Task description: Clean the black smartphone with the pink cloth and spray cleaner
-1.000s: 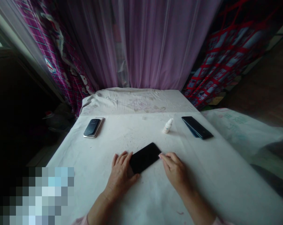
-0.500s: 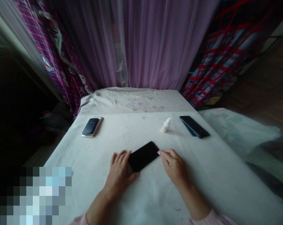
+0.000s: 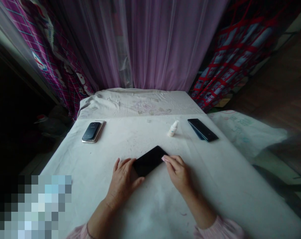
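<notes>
near the middle of the white-covered surface [image 3: 155, 207], holding a black phone [image 3: 149, 161] flat and slantwise with the left hand [image 3: 122, 179], in a grip opened just wide enough to clasp its left end. at the phone's right end, pinching a pinkish piece [image 3: 164, 159], too small to identify, in the right hand [image 3: 179, 172] with a grip drawn tight. facing two stacked phones [image 3: 91, 130] at left, a small white bottle [image 3: 172, 130] beyond the right hand, and two overlapping phones [image 3: 202, 129] farther right.

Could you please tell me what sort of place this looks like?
Probably a room in a home, given the sheer purple curtain, the patterned magenta curtain beside it, and the white tablecloth.
</notes>
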Action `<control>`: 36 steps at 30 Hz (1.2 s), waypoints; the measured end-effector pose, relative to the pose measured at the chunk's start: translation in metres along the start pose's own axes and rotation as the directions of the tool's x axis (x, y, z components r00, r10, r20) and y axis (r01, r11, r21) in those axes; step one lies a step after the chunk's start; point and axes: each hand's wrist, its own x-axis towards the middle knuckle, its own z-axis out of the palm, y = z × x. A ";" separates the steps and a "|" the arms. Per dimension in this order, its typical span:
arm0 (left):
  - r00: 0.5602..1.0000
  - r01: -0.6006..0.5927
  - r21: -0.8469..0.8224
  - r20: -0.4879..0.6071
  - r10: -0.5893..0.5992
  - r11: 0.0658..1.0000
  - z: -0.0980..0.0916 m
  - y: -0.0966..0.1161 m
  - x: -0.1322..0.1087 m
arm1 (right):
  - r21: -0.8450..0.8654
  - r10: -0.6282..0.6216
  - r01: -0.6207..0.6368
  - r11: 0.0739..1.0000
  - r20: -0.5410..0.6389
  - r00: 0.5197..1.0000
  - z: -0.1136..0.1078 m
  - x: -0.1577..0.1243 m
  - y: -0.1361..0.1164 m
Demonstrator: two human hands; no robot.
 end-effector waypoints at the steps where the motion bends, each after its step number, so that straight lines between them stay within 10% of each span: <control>1: 1.000 -0.001 -0.008 -0.004 0.001 1.000 -0.001 0.000 0.000 | 0.031 0.003 -0.002 1.000 -0.013 1.000 0.000 0.001 -0.002; 15: 0.998 0.028 -0.099 0.059 -0.022 0.995 -0.016 0.006 0.011 | 0.012 -0.145 0.146 0.989 0.227 0.963 0.003 -0.003 -0.031; 24: 0.949 0.307 -0.202 0.001 -0.314 0.930 -0.015 0.001 0.020 | -0.009 -0.106 0.109 0.994 0.164 0.981 0.008 0.009 -0.028; 36: 0.936 0.341 -0.327 0.029 -0.352 0.881 -0.013 -0.002 0.019 | 0.051 -0.065 0.058 0.997 0.149 0.987 0.006 0.001 -0.023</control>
